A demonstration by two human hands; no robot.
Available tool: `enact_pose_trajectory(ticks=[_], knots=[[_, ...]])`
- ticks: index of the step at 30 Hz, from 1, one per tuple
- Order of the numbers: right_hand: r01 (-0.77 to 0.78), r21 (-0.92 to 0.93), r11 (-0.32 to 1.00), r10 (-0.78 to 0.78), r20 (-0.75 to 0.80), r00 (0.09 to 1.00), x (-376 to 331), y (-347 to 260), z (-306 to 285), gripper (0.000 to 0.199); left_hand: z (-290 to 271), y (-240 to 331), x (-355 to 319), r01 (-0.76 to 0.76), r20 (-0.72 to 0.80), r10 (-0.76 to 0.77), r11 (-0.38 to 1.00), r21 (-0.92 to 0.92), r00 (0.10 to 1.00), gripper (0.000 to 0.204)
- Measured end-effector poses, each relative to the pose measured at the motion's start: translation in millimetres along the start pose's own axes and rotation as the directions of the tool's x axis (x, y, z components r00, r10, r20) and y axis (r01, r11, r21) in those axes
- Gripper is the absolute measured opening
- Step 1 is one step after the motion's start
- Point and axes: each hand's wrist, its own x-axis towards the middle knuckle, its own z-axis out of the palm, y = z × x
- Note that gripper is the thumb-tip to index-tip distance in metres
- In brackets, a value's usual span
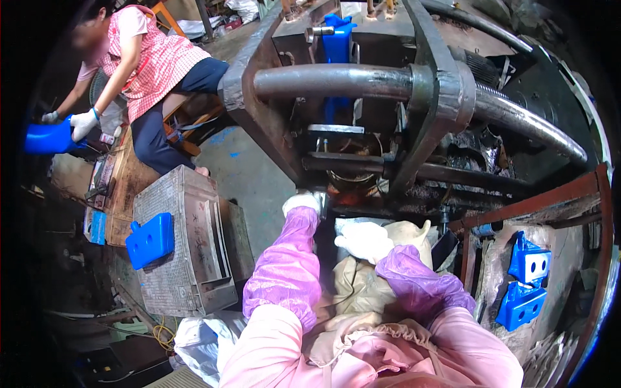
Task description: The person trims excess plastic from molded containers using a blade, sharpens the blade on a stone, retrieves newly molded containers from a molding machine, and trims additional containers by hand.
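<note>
My left hand [301,204], in a white glove below a purple sleeve cover, reaches to the machine's lower front edge. It is beside a small pale metal part [320,199], and its fingers are hidden. My right hand [363,241], also white-gloved, hangs over my lap, rounded and closed; whatever it may hold is out of sight. Ahead stands a heavy moulding machine [336,82] with thick plates and round steel bars. A blue plastic moulded piece [337,45] hangs upright between its plates, partly behind the front bar.
At left, a grey crate [187,284] carries a blue moulded part [150,240]. Two blue parts, one [530,258] beyond the other [521,306], lie on a bench at right behind a rusty frame [530,204]. A co-worker [158,61] at far left handles a blue piece [52,137].
</note>
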Motion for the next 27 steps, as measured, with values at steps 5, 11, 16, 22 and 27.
enact_pose_trajectory(ticks=[5, 11, 16, 22, 27], knots=[[-0.103, 0.02, 0.994, 0.101, 0.075, 0.992, -2.7, 0.3, 0.0, 0.02, 6.6, -0.5, 2.2, -0.048, 0.001, 0.048, 0.998, 0.03, 0.999, 0.056], [-0.083, -0.004, 0.997, 0.083, 0.039, 0.996, -5.0, 1.8, -0.2, 0.02, 9.7, 0.9, -2.5, -0.01, -0.031, 0.011, 0.998, 0.057, 0.999, 0.058], [-0.162, 0.045, 0.986, 0.157, 0.091, 0.983, -9.0, 13.0, 3.6, 0.028, 12.2, 5.6, -6.3, 0.031, -0.086, -0.029, 0.999, 0.022, 0.996, 0.06], [-0.05, 0.138, 0.989, 0.078, -0.212, 0.974, -12.7, 12.6, -3.1, 0.027, 16.0, 13.2, -0.9, -0.097, -0.048, 0.096, 0.995, -0.027, 0.994, 0.056], [-0.458, 0.402, 0.793, 0.54, -0.114, 0.834, 16.5, 4.1, -40.8, 0.053, -37.9, -0.1, -43.8, -0.174, 0.02, 0.174, 0.983, 0.054, 0.985, 0.059]])
